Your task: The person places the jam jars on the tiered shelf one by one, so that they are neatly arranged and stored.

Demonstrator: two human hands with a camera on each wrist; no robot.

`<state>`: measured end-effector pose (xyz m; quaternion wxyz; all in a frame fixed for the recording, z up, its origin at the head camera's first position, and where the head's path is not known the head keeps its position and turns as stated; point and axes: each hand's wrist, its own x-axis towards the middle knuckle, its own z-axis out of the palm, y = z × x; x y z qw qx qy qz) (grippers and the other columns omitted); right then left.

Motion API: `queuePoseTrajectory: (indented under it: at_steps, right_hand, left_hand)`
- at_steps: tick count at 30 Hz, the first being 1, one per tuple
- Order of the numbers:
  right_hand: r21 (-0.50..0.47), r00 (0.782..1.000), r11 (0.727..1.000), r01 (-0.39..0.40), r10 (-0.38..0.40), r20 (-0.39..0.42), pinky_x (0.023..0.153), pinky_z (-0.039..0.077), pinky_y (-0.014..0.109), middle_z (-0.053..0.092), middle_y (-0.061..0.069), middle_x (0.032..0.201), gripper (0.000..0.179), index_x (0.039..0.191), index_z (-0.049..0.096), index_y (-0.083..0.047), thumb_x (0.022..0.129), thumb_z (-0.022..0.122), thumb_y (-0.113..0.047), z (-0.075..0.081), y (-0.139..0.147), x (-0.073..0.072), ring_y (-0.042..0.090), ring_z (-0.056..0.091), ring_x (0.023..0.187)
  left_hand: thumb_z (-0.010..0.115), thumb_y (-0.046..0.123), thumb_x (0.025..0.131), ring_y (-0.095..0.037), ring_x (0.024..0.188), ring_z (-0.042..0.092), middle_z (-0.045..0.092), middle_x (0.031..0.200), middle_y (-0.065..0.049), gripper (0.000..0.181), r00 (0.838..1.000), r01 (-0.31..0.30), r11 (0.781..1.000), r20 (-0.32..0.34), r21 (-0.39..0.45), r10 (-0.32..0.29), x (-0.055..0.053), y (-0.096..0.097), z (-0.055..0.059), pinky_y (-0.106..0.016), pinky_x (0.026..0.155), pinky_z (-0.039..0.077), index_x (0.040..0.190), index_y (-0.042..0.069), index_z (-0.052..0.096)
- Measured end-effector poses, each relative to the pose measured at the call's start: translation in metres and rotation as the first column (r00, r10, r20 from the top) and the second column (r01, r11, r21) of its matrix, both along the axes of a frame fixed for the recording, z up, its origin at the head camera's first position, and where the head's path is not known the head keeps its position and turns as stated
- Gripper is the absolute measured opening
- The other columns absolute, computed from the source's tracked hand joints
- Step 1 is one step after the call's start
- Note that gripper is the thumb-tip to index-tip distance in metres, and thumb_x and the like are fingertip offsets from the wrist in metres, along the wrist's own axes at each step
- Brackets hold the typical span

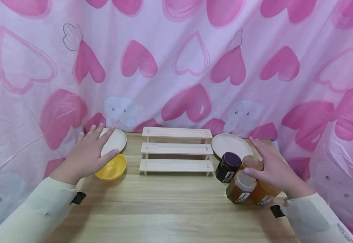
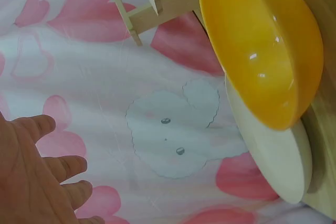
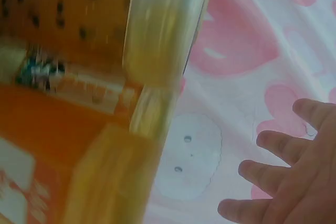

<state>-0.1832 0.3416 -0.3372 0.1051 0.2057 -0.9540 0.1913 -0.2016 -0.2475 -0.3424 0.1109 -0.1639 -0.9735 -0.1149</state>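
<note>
In the head view my left hand (image 1: 86, 153) is spread with straight fingers above a yellow bowl (image 1: 115, 168) and a white plate (image 1: 118, 140), holding nothing. The left wrist view shows the hand (image 2: 37, 177) apart from the bowl (image 2: 262, 51). My right hand (image 1: 275, 167) hovers with fingers extended over several jars at the right, partly hiding them. Among these are a dark jar with a purple lid (image 1: 229, 165), a brown jar with a pale lid (image 1: 240, 189) and an orange jar (image 1: 262, 194). Close-up amber jars (image 3: 68, 30) fill the right wrist view's left side.
A three-step wooden rack (image 1: 176, 165) stands at the back middle of the wooden table (image 1: 164, 209). Another white plate (image 1: 229, 143) lies right of it, behind the jars. A pink heart-patterned curtain (image 1: 176, 84) hangs behind and along both sides.
</note>
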Motion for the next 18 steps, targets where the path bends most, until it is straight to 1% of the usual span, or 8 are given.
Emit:
queuePoseTrajectory:
  at_steps: [2,4,5,7,9,12,15,18]
  right_hand:
    - [-0.023,1.0,0.999,0.024,-0.023,0.02,0.105,0.037,0.078,0.037,0.022,0.166,0.107,0.169,0.024,-0.014,0.086,0.086,-0.039,0.002,-0.004,0.007,0.053,0.04,0.145]
    - [-0.04,0.998,0.998,0.049,-0.047,0.046,0.101,0.041,0.077,0.038,0.023,0.165,0.107,0.17,0.022,-0.017,0.087,0.086,-0.039,0.003,-0.006,0.013,0.054,0.049,0.137]
    - [-0.054,0.996,0.997,0.061,-0.057,0.064,0.099,0.043,0.077,0.038,0.024,0.165,0.107,0.17,0.02,-0.018,0.088,0.085,-0.039,0.003,-0.007,0.015,0.056,0.051,0.134]
    - [-0.087,0.993,0.993,0.078,-0.07,0.091,0.095,0.046,0.077,0.038,0.026,0.164,0.107,0.17,0.019,-0.019,0.089,0.085,-0.037,0.002,-0.009,0.019,0.059,0.055,0.127]
    - [-0.129,0.992,0.988,0.083,-0.07,0.102,0.093,0.048,0.077,0.038,0.029,0.163,0.107,0.17,0.019,-0.018,0.089,0.086,-0.033,0.0,-0.011,0.022,0.061,0.057,0.124]
    - [-0.198,0.996,0.978,0.067,-0.054,0.067,0.098,0.045,0.075,0.043,0.031,0.159,0.105,0.168,0.026,-0.012,0.086,0.089,-0.025,-0.005,-0.015,0.024,0.059,0.052,0.132]
    - [-0.244,0.998,0.968,0.054,-0.046,0.036,0.101,0.043,0.073,0.047,0.032,0.156,0.1,0.164,0.033,-0.006,0.084,0.09,-0.02,-0.011,-0.018,0.025,0.055,0.048,0.138]
    - [-0.288,0.997,0.956,0.062,-0.046,0.061,0.105,0.039,0.073,0.045,0.031,0.158,0.096,0.164,0.034,-0.006,0.085,0.089,-0.019,-0.017,-0.021,0.027,0.054,0.044,0.142]
  left_hand:
    - [0.055,0.056,0.103,-0.062,0.151,0.022,0.028,0.166,-0.034,0.081,1.0,0.013,1.0,-0.022,-0.001,-0.013,-0.001,0.001,-0.001,-0.082,0.117,0.01,0.167,0.012,0.031]
    - [0.056,0.054,0.103,-0.061,0.15,0.026,0.033,0.164,-0.033,0.079,0.999,0.025,1.0,-0.046,-0.002,-0.025,-0.002,0.003,-0.002,-0.08,0.116,0.016,0.165,0.01,0.035]
    - [0.057,0.053,0.103,-0.06,0.149,0.028,0.035,0.163,-0.033,0.078,0.998,0.031,1.0,-0.057,-0.001,-0.031,-0.002,0.004,-0.003,-0.079,0.116,0.019,0.164,0.009,0.037]
    - [0.056,0.052,0.104,-0.058,0.15,0.028,0.036,0.163,-0.032,0.077,0.998,0.038,0.999,-0.051,0.012,-0.037,-0.003,0.006,-0.004,-0.076,0.117,0.021,0.164,0.009,0.036]
    - [0.056,0.051,0.104,-0.057,0.151,0.028,0.035,0.164,-0.032,0.077,0.998,0.048,0.997,-0.029,0.053,-0.047,-0.005,0.008,-0.006,-0.075,0.118,0.021,0.165,0.009,0.034]
    - [0.057,0.046,0.105,-0.055,0.151,0.027,0.031,0.165,-0.032,0.076,0.997,0.071,0.988,0.002,0.134,-0.072,-0.01,0.013,-0.01,-0.075,0.119,0.021,0.166,0.009,0.032]
    - [0.058,0.042,0.105,-0.056,0.15,0.03,0.029,0.165,-0.033,0.074,0.995,0.09,0.973,0.014,0.212,-0.095,-0.014,0.017,-0.016,-0.074,0.118,0.024,0.165,0.008,0.032]
    - [0.058,0.039,0.106,-0.055,0.15,0.031,0.03,0.165,-0.033,0.072,0.995,0.09,0.957,0.026,0.276,-0.101,-0.016,0.021,-0.021,-0.073,0.118,0.026,0.165,0.008,0.032]
